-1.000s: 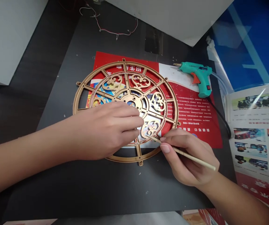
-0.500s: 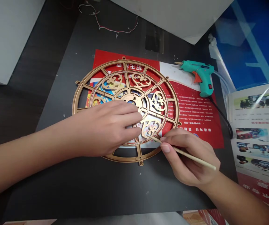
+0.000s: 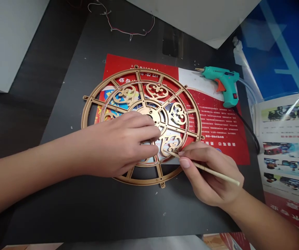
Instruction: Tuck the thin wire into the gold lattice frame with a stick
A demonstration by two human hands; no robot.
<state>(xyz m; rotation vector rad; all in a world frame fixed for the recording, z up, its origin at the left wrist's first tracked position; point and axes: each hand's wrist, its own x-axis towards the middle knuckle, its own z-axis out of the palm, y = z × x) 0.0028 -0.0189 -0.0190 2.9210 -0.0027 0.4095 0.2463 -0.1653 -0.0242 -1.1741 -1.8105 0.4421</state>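
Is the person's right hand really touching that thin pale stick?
Touching. The head view shows the right hand pinching the thin pale stick between thumb and forefinger.

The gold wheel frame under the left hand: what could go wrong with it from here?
Three possible risks. The bamboo stick in the right hand has its tip at or just over a scroll ornament; a slip might scratch or loosen it. Thin wires run along the inner ring of the gold wheel frame close by and could snag. The frame lies partly on a red-and-white leaflet, so it might slide if pressed unevenly.
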